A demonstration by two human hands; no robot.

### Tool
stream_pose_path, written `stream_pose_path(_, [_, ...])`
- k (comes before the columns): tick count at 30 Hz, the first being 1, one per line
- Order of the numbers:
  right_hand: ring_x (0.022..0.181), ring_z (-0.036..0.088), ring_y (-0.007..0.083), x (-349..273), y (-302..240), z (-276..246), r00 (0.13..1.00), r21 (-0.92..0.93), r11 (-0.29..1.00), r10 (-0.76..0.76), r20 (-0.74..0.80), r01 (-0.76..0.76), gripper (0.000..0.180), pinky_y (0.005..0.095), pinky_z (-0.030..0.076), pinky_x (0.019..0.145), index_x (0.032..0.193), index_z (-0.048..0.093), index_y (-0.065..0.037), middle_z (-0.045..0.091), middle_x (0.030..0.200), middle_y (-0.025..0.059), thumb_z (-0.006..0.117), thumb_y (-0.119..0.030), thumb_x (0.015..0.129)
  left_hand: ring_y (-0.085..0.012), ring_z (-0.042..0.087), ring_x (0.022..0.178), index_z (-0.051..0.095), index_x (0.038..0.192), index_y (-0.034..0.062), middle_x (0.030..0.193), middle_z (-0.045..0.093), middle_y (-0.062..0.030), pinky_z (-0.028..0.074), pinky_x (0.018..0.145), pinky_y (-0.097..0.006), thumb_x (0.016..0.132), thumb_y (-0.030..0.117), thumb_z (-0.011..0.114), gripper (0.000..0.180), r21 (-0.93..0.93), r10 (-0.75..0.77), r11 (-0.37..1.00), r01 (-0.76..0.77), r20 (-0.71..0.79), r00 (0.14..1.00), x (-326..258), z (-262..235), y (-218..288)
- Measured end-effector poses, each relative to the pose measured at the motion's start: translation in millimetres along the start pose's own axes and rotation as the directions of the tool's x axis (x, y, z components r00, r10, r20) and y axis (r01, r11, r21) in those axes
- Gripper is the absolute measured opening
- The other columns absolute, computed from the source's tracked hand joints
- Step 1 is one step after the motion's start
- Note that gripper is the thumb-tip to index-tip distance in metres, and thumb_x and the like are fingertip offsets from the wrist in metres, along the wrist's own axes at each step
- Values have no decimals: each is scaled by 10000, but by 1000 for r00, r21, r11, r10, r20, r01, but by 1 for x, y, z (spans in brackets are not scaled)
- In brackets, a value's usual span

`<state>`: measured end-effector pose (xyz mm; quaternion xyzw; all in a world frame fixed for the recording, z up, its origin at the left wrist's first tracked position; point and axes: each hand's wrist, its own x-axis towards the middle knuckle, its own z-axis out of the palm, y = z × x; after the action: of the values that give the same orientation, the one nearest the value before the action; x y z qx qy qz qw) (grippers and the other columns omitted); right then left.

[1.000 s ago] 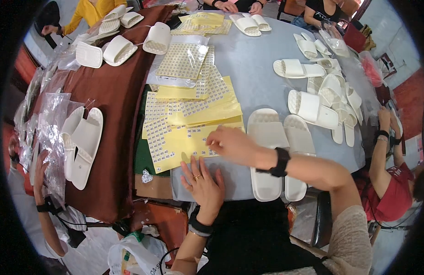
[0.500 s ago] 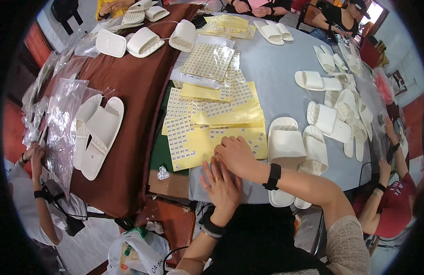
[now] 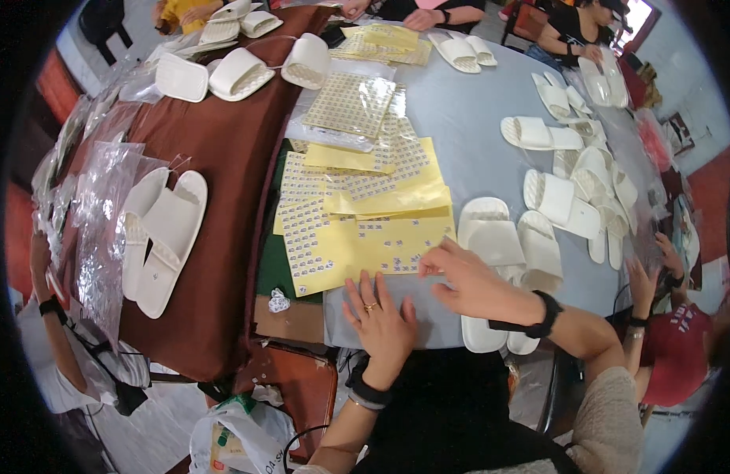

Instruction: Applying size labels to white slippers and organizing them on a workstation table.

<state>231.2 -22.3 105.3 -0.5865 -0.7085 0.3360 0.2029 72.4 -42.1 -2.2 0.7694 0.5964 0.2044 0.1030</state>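
Observation:
My left hand (image 3: 382, 324) lies flat with its fingers spread, the fingertips on the near edge of a yellow sheet of small printed stickers (image 3: 345, 253). Several stickers on its right part sit loose and askew. Just off the sheet's near right corner hovers my right hand (image 3: 487, 284), fingers half bent and thumb apart from them; whether a small sticker clings to a fingertip cannot be made out. Close by on the right is a pair of white slippers (image 3: 491, 241), soles down, partly covered by my right hand and wrist.
More yellow sticker sheets (image 3: 388, 174) are stacked beyond. White slippers (image 3: 562, 201) crowd the grey table's right side; another pair (image 3: 171, 237) lies on the brown cloth at left, beside clear plastic bags (image 3: 104, 237). A crumpled ball (image 3: 279, 300) sits near the front edge. Other people work around the tables.
My right hand has lifted off the sheet and moved right, toward the slippers. The left hand stays at the sheet's edge. At the far right, a person now holds up a pair of slippers.

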Motion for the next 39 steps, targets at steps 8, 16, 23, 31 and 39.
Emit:
stream_pose_path(8, [809, 508, 252, -125, 38, -49, 978, 64, 978, 192, 77, -197, 290, 327, 445, 702, 1008, 514, -96, 474, 967, 107, 526, 20, 743, -380, 170, 1366, 403, 1325, 42, 1434, 304, -147, 157, 1057, -548, 785, 322, 613, 644, 67, 38, 997, -39, 15, 999, -2, 4, -4])
stream_pose_path(16, [872, 487, 234, -202, 89, -43, 909, 24, 911, 409, 85, -412, 288, 308, 439, 695, 992, 527, -83, 456, 952, 98, 517, 23, 724, -368, 286, 1324, 457, 1272, 55, 1358, 406, -114, 213, 1010, -498, 787, 89, 620, 513, -161, 314, 928, -335, -145, 938, -30, -1, 26])
stream_pose_path(23, [864, 535, 302, -205, 108, -32, 941, 31, 941, 338, -1, -338, 227, 378, 433, 743, 955, 542, -88, 511, 932, 137, 513, -25, 739, -284, 402, 1242, 560, 1164, 114, 1224, 511, -72, 286, 947, -427, 779, 88, 643, 395, -379, 684, 694, -612, 84, 724, -72, -2, 105])
stream_pose_path(31, [829, 548, 335, -201, 122, -23, 969, -16, 972, 230, -86, -232, 142, 405, 436, 700, 903, 554, -85, 532, 848, 151, 556, -84, 761, -257, 458, 1120, 551, 1194, 144, 1184, 489, -62, 326, 868, -401, 770, 148, 679, 443, -324, 744, 649, -688, 84, 662, -76, 17, 125])
stream_pose_path(39, [841, 543, 335, -202, 122, -18, 960, -106, 957, 257, -112, -269, 169, 416, 426, 708, 925, 541, -77, 514, 905, 152, 562, -69, 758, -228, 482, 1056, 534, 1211, 125, 1125, 494, -66, 360, 796, -369, 799, 204, 644, 433, -216, 769, 636, -741, 99, 632, -77, 25, 134])
